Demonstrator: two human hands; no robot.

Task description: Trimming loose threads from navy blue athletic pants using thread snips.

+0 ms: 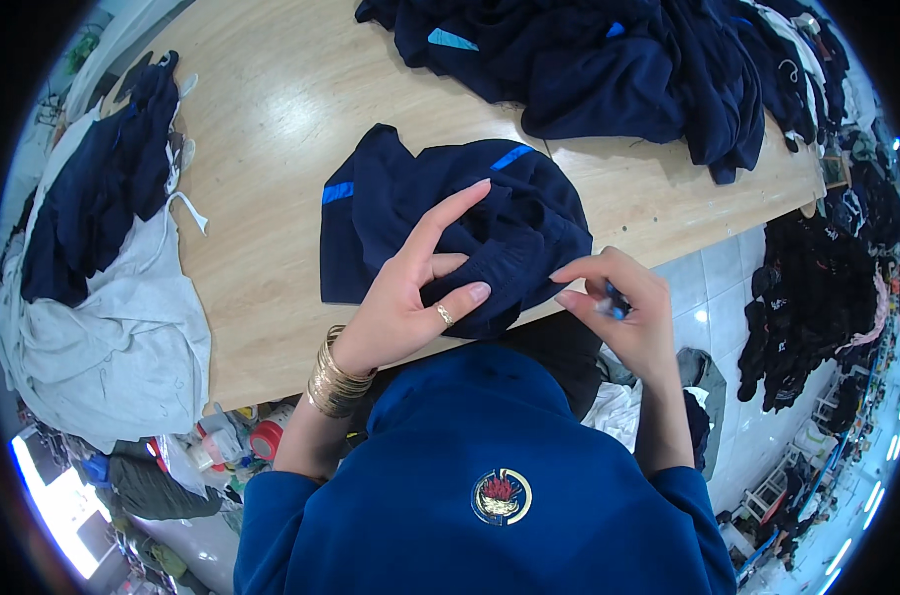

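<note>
A navy garment [371, 238] with bright blue strips lies bunched near the table's front edge, a gathered part of it facing up. My left hand [410, 288], with a ring and several gold bangles, holds this gathered part between thumb and lower fingers, while the index finger stretches out over the cloth. At the garment's right edge, my right hand [628, 302] pinches the fabric between thumb and index finger. A small blue and dark tool [614, 299] is tucked in the right palm; its kind is mostly hidden by the fingers.
A large heap of navy garments [628, 79] covers the far right of the wooden table [262, 198]. Pale grey cloth [113, 347] and navy cloth [113, 188] hang at the left edge. Black clothes [802, 307] are piled to the right, beyond the tiled floor [713, 288].
</note>
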